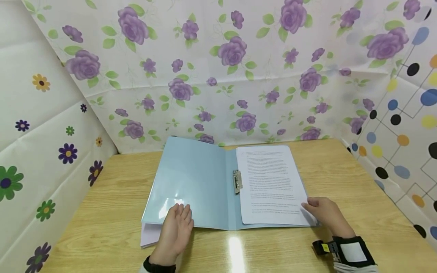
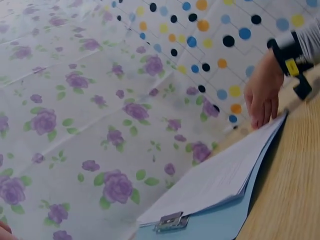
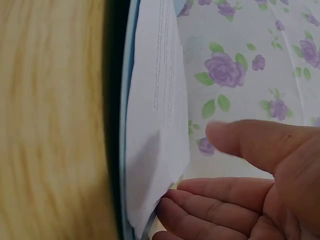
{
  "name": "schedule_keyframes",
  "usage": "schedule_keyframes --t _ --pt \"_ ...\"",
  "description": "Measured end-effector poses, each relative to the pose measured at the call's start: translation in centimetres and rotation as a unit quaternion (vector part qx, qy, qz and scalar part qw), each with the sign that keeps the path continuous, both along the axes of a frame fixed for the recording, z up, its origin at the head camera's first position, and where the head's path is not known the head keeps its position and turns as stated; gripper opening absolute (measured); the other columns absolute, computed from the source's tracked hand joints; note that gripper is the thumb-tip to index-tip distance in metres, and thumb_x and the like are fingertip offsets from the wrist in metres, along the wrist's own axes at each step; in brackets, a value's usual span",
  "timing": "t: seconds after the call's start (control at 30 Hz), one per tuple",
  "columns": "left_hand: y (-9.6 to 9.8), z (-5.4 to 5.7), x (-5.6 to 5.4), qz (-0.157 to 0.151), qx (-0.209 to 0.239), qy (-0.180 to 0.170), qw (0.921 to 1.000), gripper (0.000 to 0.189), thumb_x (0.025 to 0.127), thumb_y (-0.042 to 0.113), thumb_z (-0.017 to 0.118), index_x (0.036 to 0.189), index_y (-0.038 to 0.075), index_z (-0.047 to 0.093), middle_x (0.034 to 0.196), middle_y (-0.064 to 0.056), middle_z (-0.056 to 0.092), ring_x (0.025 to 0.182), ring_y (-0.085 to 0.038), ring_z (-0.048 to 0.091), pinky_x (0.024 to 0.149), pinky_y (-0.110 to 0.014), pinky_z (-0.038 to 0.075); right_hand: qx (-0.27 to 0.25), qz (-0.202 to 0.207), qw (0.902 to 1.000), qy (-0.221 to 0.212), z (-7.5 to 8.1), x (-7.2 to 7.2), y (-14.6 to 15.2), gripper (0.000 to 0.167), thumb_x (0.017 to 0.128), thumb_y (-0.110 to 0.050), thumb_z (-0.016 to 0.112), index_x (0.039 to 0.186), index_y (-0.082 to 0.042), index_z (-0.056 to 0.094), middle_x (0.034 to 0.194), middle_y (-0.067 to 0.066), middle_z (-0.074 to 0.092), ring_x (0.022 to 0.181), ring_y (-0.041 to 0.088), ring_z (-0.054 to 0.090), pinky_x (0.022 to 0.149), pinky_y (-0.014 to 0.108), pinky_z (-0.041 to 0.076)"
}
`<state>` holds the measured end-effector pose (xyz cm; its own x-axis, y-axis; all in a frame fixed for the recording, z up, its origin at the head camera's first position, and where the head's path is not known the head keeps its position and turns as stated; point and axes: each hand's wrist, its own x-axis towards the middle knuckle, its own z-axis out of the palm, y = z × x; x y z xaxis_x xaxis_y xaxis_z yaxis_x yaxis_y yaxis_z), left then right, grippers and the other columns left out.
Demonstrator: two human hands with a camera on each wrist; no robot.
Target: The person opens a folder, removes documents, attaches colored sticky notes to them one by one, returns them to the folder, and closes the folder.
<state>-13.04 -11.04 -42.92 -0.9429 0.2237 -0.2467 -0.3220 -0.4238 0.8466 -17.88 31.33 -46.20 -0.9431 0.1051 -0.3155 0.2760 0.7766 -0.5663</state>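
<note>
One paper stack [image 1: 268, 182] is lying in the folder [image 1: 191, 174], ten o'clock from your nearer right hand [image 1: 326, 213], its long axis running roughly twelve to six. That hand is touching the four-o'clock corner — thumb and fingers apart; your left hand [image 1: 175, 231] is facing palm-up, fingers straight.

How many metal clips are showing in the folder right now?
1. The clip sits in the open folder, near its spine, at the left edge of the printed paper. Anything under the paper is hidden.
</note>
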Motion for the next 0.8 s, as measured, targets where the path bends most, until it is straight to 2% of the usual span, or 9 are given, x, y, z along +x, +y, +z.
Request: schedule_keyframes --t 0.07,0.13,0.2,0.3,0.37,0.47,0.57,0.67,0.8 --pt "0.2 0.2 -0.5 0.007 -0.033 0.011 0.9994 0.067 0.109 0.034 0.0 0.146 -0.005 -0.04 0.159 -0.03 -0.036 0.148 -0.045 -0.034 0.124 -0.055 -0.02 0.008 0.012 0.9998 0.014 0.1 0.0 -0.1 0.051 0.1 -0.025 0.064 0.133 0.015 0.058 0.134 0.035 0.059 0.123 0.05 0.059 0.096 0.057 0.054" --pt "0.4 0.4 -1.2 0.008 -0.058 0.016 0.9982 0.067 0.11 0.032 0.003 0.147 -0.005 -0.038 0.159 -0.03 -0.035 0.148 -0.046 -0.033 0.124 -0.056 -0.02 0.013 0.023 0.9993 0.027 0.1 0.1 -0.2 0.037 0.098 -0.022 0.066 0.118 0.009 0.07 0.114 0.029 0.07 0.102 0.042 0.066 0.083 0.046 0.057" --pt "0.7 0.6 -2.0 0.006 -0.077 0.015 0.9969 0.067 0.11 0.031 0.006 0.149 -0.004 -0.036 0.16 -0.031 -0.034 0.149 -0.047 -0.031 0.125 -0.057 -0.017 0.017 0.029 0.9987 0.037 0.1 0.1 -0.2 0.022 0.097 -0.02 0.068 0.094 0.002 0.071 0.09 0.018 0.067 0.083 0.029 0.061 0.068 0.035 0.048" --pt "1.1 0.9 -3.4 0.007 -0.102 -0.004 0.9947 0.068 0.111 0.029 0.011 0.152 -0.005 -0.031 0.161 -0.033 -0.029 0.152 -0.047 -0.024 0.127 -0.056 -0.012 0.016 0.027 0.9987 0.04 0.2 0.1 -0.2 0.022 0.097 -0.018 0.067 0.084 0.0 0.064 0.082 0.008 0.058 0.077 0.02 0.051 0.063 0.03 0.035" --pt "1.2 0.9 -4.3 0.007 -0.116 -0.02 0.993 0.068 0.111 0.029 0.013 0.153 -0.006 -0.028 0.162 -0.034 -0.026 0.153 -0.048 -0.02 0.129 -0.056 -0.008 0.019 0.028 0.9986 0.04 0.2 0.1 -0.2 0.023 0.097 -0.019 0.067 0.099 0.003 0.072 0.092 0.018 0.066 0.08 0.02 0.054 0.064 0.03 0.039" --pt "1.3 0.8 -5.1 0.005 -0.138 -0.034 0.9898 0.067 0.111 0.028 0.014 0.156 -0.006 -0.023 0.163 -0.035 -0.021 0.154 -0.048 -0.016 0.129 -0.056 -0.004 0.017 0.027 0.9989 0.036 0.2 0.0 -0.3 0.037 0.097 -0.019 0.067 0.121 0.009 0.069 0.109 0.027 0.069 0.086 0.022 0.057 0.068 0.031 0.044" --pt "1.4 0.8 -5.7 -0.005 -0.163 -0.03 0.9862 0.064 0.112 0.027 0.014 0.159 -0.003 -0.017 0.164 -0.035 -0.017 0.155 -0.049 -0.012 0.13 -0.056 -0.001 0.02 0.027 0.9989 0.032 0.2 0.1 -0.3 0.044 0.097 -0.019 0.068 0.127 0.012 0.064 0.124 0.033 0.065 0.091 0.025 0.06 0.072 0.032 0.05" --pt "1.9 1.0 -6.5 -0.011 -0.179 -0.031 0.9833 0.063 0.112 0.028 0.017 0.161 -0.001 -0.012 0.165 -0.035 -0.013 0.156 -0.049 -0.009 0.13 -0.055 0.002 0.026 0.027 0.9985 0.038 0.3 0.2 -0.4 0.044 0.095 -0.016 0.071 0.127 0.013 0.064 0.123 0.033 0.066 0.09 0.024 0.06 0.07 0.032 0.049" --pt "2.9 1.4 -8.0 -0.009 -0.193 -0.04 0.9803 0.065 0.111 0.026 0.025 0.162 -0.004 -0.003 0.165 -0.035 -0.013 0.156 -0.048 -0.008 0.13 -0.056 0.002 0.037 0.031 0.9973 0.056 0.2 0.4 -0.8 0.024 0.089 -0.009 0.075 0.105 0.009 0.071 0.092 0.019 0.067 0.077 0.02 0.054 0.062 0.029 0.04"
